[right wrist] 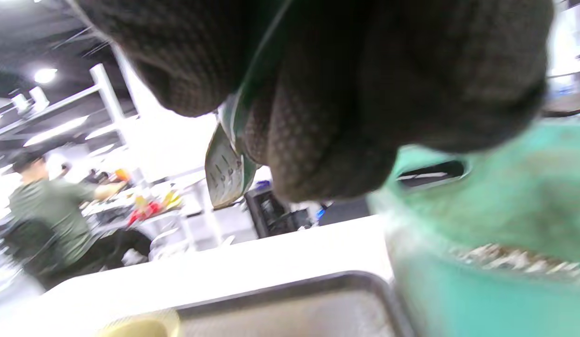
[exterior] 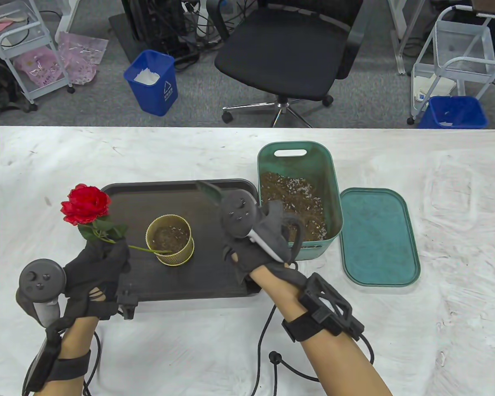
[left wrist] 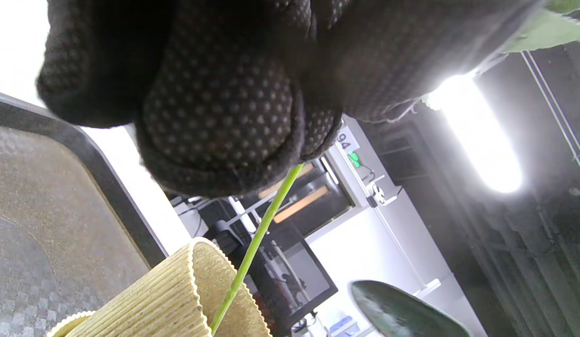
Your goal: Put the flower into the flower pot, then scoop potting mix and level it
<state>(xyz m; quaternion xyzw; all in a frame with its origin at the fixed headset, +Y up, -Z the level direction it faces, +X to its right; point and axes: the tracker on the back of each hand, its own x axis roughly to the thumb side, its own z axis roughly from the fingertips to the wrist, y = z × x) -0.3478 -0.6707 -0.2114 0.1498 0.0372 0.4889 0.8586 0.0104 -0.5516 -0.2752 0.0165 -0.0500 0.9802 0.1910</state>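
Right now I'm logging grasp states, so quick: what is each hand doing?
Left hand: closed, gripping the flower by its stem, whose lower end is in the flower pot.
Right hand: closed, holding a green trowel.

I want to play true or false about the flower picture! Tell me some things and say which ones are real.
1. The left hand holds the red flower by its stem. True.
2. The flower stem's end reaches into the yellow pot. True.
3. The yellow pot stands on the bare white table. False: it stands on the dark tray.
4. The green lid is on the green bin. False: the lid lies flat on the table to the right of the bin, which is open and has potting mix inside.
5. The right hand grips a green trowel. True.
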